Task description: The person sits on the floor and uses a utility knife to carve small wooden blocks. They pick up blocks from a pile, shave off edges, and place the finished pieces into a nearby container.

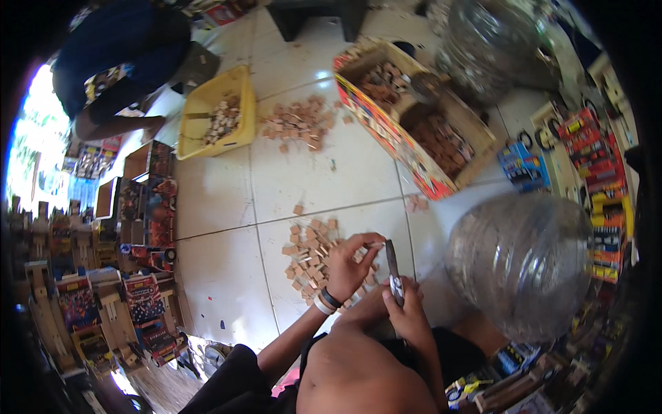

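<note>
My right hand (408, 314) is closed round the shiny handle of a knife-like tool (392, 261). Its dark, narrow blade points away from me; the exact kind of tool is unclear. Just to its left, my left hand (348, 265) has thumb and forefinger pinched together near the blade's tip. A small pale bit shows at those fingertips, too small to name. Beneath and beside the left hand, a pile of small wooden blocks (312, 252) lies on the tiled floor, with thin pale sticks among them.
Farther off are another heap of blocks (303, 123), a yellow bin (185, 131) and a divided wooden box (476, 162), both holding pieces. A large clear plastic container (524, 265) stands at right. Toy trucks (148, 300) line both sides. Another person (124, 55) is at far left.
</note>
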### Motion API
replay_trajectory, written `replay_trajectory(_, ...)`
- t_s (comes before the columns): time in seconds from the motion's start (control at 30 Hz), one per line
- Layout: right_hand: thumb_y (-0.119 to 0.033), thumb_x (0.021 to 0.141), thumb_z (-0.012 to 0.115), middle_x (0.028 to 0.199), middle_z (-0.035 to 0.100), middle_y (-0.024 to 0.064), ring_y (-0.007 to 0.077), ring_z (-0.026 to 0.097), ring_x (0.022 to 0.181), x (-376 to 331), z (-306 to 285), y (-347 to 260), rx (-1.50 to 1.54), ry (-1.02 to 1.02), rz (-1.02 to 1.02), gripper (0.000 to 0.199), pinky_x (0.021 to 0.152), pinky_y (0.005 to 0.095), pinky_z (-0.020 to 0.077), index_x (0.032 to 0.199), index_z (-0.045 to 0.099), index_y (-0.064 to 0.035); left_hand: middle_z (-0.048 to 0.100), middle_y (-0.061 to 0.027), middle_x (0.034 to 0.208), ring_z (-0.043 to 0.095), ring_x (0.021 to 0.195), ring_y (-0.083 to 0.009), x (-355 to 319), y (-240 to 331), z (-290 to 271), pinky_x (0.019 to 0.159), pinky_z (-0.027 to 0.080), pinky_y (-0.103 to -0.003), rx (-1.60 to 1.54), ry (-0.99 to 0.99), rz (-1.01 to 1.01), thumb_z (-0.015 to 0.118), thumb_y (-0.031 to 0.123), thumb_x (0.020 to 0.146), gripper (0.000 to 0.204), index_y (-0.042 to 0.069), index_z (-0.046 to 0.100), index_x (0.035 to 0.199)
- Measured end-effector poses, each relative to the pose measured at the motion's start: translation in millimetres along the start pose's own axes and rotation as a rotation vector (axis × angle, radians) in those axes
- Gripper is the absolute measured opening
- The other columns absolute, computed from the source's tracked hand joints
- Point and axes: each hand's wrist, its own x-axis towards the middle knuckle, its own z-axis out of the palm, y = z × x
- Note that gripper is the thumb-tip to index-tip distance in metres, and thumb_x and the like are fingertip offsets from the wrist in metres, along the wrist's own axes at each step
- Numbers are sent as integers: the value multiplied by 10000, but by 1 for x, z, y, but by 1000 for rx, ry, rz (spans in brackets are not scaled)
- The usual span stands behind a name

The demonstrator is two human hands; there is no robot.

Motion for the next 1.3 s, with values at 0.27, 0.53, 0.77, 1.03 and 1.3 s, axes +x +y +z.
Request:
replay_trajectory(0.27, -246, 1017, 672, 1042, 679, 167, 340, 600, 1086, 15, -5, -18, 298, -279, 487, 295, 1021, 511, 411, 1278, 645, -111, 813, -100, 1047, 789, 960, -199, 6, -1, -9, 850, 605, -313, 47, 68, 61, 774, -48, 901, 211, 22, 767, 1101)
replay_trajectory(0.53, -194, 1030, 677, 871, 652, 103, 230, 649, 822, 21, -14, -19, 564, -356, 570, 278, 809, 430, 528, 1285, 622, -101, 810, -105, 1057, 790, 984, -224, 11, 3, -6, 861, 607, -322, 24, 94, 82, 775, -50, 904, 190, 20, 772, 1081)
replay_trajectory(0.77, -149, 1078, 639, 804, 564, 4, 99, 552, 655, 17, -16, -9, 1074, -374, 589, 238, 594, 301, 487, 1301, 591, -81, 797, -137, 1120, 749, 1079, -221, 19, -7, 2, 974, 583, -335, -234, 9, 69, 749, -74, 937, 185, -42, 771, 1118)
replay_trajectory(1.03, -3, 810, 745, 1035, 641, 273, 504, 643, 973, 30, -9, -37, -130, -27, 300, 548, 846, 604, 491, 1290, 483, -18, 824, -119, 1072, 771, 988, -163, 11, 2, 23, 912, 599, -290, -114, 202, 15, 734, -61, 960, 193, -37, 795, 1142)
replay_trajectory(1.3, 3, 953, 661, 1276, 656, 281, 495, 642, 1175, 30, -21, -37, 138, 67, 340, 508, 994, 515, 520, 1436, 506, -23, 811, -100, 1014, 763, 936, -157, 26, 8, 21, 884, 607, -300, -215, 104, -178, 776, 40, 984, 192, -51, 773, 1153)
